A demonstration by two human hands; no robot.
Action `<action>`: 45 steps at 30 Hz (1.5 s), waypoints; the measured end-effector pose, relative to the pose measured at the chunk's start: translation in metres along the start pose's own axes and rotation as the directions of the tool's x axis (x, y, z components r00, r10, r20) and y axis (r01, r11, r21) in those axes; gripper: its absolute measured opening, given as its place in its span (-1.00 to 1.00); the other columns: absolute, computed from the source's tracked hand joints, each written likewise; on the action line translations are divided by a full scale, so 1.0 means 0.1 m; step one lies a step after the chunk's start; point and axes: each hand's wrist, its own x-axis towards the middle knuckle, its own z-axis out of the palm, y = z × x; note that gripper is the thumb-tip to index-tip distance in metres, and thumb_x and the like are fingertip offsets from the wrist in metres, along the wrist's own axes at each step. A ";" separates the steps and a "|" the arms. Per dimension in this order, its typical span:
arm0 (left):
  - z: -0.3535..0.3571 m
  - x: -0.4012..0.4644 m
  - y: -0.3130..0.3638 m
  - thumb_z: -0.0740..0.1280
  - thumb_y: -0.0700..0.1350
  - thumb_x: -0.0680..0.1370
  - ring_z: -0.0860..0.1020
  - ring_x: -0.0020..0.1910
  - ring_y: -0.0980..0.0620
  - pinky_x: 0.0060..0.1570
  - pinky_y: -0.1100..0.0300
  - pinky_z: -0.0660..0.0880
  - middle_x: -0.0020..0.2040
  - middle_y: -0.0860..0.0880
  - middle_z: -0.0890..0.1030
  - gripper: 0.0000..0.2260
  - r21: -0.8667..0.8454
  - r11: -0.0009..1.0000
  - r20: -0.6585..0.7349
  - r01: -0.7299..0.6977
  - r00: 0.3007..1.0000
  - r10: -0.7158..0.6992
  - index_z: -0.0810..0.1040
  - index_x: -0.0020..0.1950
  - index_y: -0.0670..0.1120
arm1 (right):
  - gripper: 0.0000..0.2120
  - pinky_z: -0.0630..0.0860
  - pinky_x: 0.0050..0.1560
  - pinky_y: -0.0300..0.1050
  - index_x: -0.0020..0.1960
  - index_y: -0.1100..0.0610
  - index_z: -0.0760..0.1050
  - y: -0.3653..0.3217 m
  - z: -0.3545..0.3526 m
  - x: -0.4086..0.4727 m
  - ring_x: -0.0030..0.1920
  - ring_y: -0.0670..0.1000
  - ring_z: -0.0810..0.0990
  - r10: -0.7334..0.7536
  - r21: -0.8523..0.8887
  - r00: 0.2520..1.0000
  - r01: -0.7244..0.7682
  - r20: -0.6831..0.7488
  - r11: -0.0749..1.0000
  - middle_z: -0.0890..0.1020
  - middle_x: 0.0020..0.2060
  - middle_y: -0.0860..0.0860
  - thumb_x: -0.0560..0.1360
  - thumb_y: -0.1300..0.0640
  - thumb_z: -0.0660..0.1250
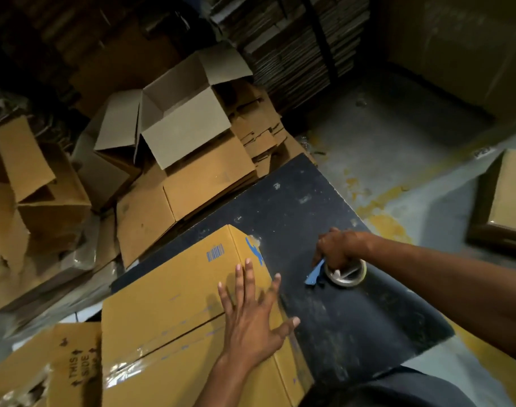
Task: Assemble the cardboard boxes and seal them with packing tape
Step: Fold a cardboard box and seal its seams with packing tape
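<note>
Now hands [252, 315] press box [168, 306].

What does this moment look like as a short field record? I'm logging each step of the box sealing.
surface: dark board
box in work: closed cardboard box on the board, clear tape along its flap seam
left hand: flat on the box top, fingers spread
right hand: grips the tape roll on the board, right of the box
blue tool: beside the roll, under the right hand
behind: open box on flattened cardboard
</note>
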 end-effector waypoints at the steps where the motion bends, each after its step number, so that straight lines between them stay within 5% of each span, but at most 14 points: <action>1: 0.03 -0.03 -0.04 -0.11 0.53 0.55 -0.45 0.60 -0.09 0.50 -0.28 -0.44 0.65 -0.09 -0.41 -0.27 -0.090 0.995 -0.027 0.043 0.999 -0.046 -0.09 0.66 0.27 | -0.54 0.50 0.30 0.16 0.37 -0.31 0.51 0.03 0.03 -0.02 0.35 0.14 0.48 0.036 0.019 0.998 -0.035 -0.042 0.999 0.58 0.29 -0.03 0.50 0.00 0.33; 5: 0.19 -0.13 -0.21 -0.14 0.28 0.68 -0.22 0.66 0.13 0.62 -0.15 -0.23 0.70 0.04 -0.06 -0.42 -0.354 0.912 -0.181 0.207 0.942 -0.284 0.07 0.68 0.11 | -0.53 0.49 0.29 0.25 0.44 -0.21 0.46 0.05 0.13 -0.03 0.40 0.20 0.43 0.111 -0.007 0.992 -0.112 -0.060 0.994 0.55 0.34 0.01 0.53 -0.03 0.31; 8: 0.32 -0.10 -0.30 -0.12 0.25 0.70 -0.16 0.66 0.15 0.63 -0.09 -0.19 0.69 0.06 0.00 -0.44 -0.415 0.881 -0.192 0.227 0.925 -0.328 0.11 0.68 0.09 | -0.58 0.43 0.30 0.27 0.41 -0.10 0.48 -0.08 0.15 -0.03 0.35 0.21 0.42 0.165 -0.012 0.984 -0.166 -0.064 0.986 0.53 0.31 0.07 0.56 -0.05 0.30; 10: 0.38 -0.08 -0.32 -0.13 0.25 0.70 -0.13 0.67 0.15 0.64 -0.13 -0.14 0.69 0.07 0.00 -0.44 -0.433 0.876 -0.195 0.212 0.927 -0.320 0.09 0.67 0.10 | -0.58 0.39 0.34 0.27 0.42 -0.07 0.46 -0.28 0.17 -0.03 0.34 0.21 0.42 0.163 0.019 0.962 -0.163 -0.218 0.986 0.49 0.31 0.10 0.58 -0.09 0.27; 12: 0.40 -0.06 -0.31 -0.13 0.24 0.70 -0.12 0.67 0.13 0.64 -0.15 -0.12 0.69 0.07 -0.01 -0.45 -0.447 0.870 -0.204 0.209 0.923 -0.327 0.09 0.67 0.10 | -0.51 0.37 0.39 0.21 0.53 -0.10 0.35 -0.62 0.20 -0.02 0.37 0.20 0.40 0.113 0.275 0.883 0.018 -0.455 0.961 0.47 0.34 0.11 0.63 -0.12 0.23; 15: 0.44 -0.07 -0.30 -0.12 0.22 0.71 -0.14 0.67 0.14 0.64 -0.13 -0.15 0.69 0.06 -0.03 -0.47 -0.444 0.871 -0.204 0.211 0.922 -0.328 0.07 0.67 0.11 | -0.43 0.26 0.48 0.06 0.63 -0.05 0.21 -1.27 0.28 0.15 0.41 0.05 0.37 0.178 0.746 0.804 0.410 -0.567 0.526 0.46 0.41 0.06 0.68 -0.24 0.12; 18: 0.46 -0.05 -0.31 -0.11 0.20 0.72 -0.12 0.67 0.13 0.64 -0.15 -0.13 0.69 0.05 -0.01 -0.48 -0.439 0.874 -0.221 0.208 0.918 -0.330 0.08 0.68 0.10 | -0.26 0.09 0.52 -0.02 0.64 -0.15 0.11 -1.71 0.67 0.41 0.43 -0.02 0.28 0.246 0.859 0.840 0.401 -0.483 0.318 0.32 0.38 -0.07 0.57 -0.48 -0.13; 23: 0.42 -0.08 -0.30 -0.22 0.31 0.69 -0.24 0.66 0.10 0.62 -0.20 -0.16 0.69 0.04 -0.16 -0.39 -0.398 0.893 -0.147 0.209 0.946 -0.287 -0.07 0.70 0.08 | -0.19 0.29 0.46 0.13 0.66 -0.11 0.02 -1.43 1.34 0.38 0.27 0.04 0.34 0.112 0.750 0.874 0.332 -0.472 0.572 0.35 0.22 -0.01 0.55 -0.52 -0.19; 27: 0.35 -0.11 -0.30 -0.32 0.41 0.60 -0.41 0.62 -0.01 0.58 -0.20 -0.34 0.64 -0.04 -0.42 -0.23 -0.251 0.949 -0.046 0.190 0.977 -0.207 -0.34 0.66 -0.04 | -0.17 0.16 0.43 -0.20 0.67 -0.07 0.03 -1.53 1.03 0.37 0.35 -0.11 0.34 0.186 0.778 0.802 0.448 -0.567 0.441 0.41 0.29 -0.04 0.55 -0.52 -0.12; 30: 0.28 -0.13 -0.30 -0.38 0.43 0.57 -0.47 0.59 0.01 0.56 -0.22 -0.34 0.60 0.00 -0.51 -0.22 -0.312 0.936 0.011 0.166 0.985 -0.172 -0.41 0.63 -0.03 | -0.22 0.27 0.47 0.00 0.65 -0.11 0.08 -1.64 0.87 0.37 0.34 -0.07 0.36 0.236 0.778 0.785 0.429 -0.572 0.458 0.41 0.28 -0.03 0.56 -0.51 -0.06; 32: 0.22 -0.18 -0.40 -0.22 0.45 0.61 -0.47 0.58 0.06 0.58 -0.17 -0.35 0.60 0.06 -0.51 -0.22 -0.390 0.914 0.012 0.110 0.993 -0.114 -0.44 0.62 0.02 | -0.27 0.37 0.41 0.10 0.62 -0.09 0.16 -1.64 0.83 0.27 0.32 -0.01 0.41 0.304 0.749 0.736 0.398 -0.606 0.530 0.43 0.29 -0.02 0.58 -0.45 0.03; 36: 0.17 -0.45 -0.87 0.09 0.34 0.67 -0.31 0.60 0.28 0.64 0.07 -0.11 0.65 0.23 -0.31 -0.25 -0.652 0.756 -0.076 0.061 0.987 -0.145 -0.30 0.65 0.12 | -0.45 0.45 0.17 0.04 0.55 -0.05 0.29 -1.85 0.49 0.02 0.19 0.06 0.47 0.325 0.586 0.584 0.339 -0.744 0.736 0.47 0.22 0.00 0.61 -0.22 0.18; 39: 0.22 -0.72 -1.41 0.14 0.31 0.66 -0.19 0.58 0.39 0.62 0.19 0.00 0.65 0.31 -0.16 -0.30 -0.725 0.682 -0.157 0.092 0.943 -0.295 -0.18 0.66 0.19 | -0.58 0.48 0.11 0.06 0.42 -0.04 0.47 -2.36 0.19 0.03 0.10 0.08 0.47 0.176 0.395 0.504 0.368 -0.845 0.842 0.49 0.14 -0.01 0.61 -0.11 0.19; 45: 0.65 -1.46 -2.88 0.14 0.47 0.55 0.27 0.49 0.34 0.45 0.20 0.33 0.58 0.31 0.22 -0.35 -0.920 0.365 -0.143 0.141 0.748 -0.648 0.12 0.61 0.35 | -0.73 0.51 0.14 0.00 0.27 -0.17 0.56 -4.06 -0.17 0.74 0.18 -0.06 0.45 -0.197 0.081 0.562 0.430 -0.804 0.899 0.51 0.14 -0.19 0.57 -0.02 0.36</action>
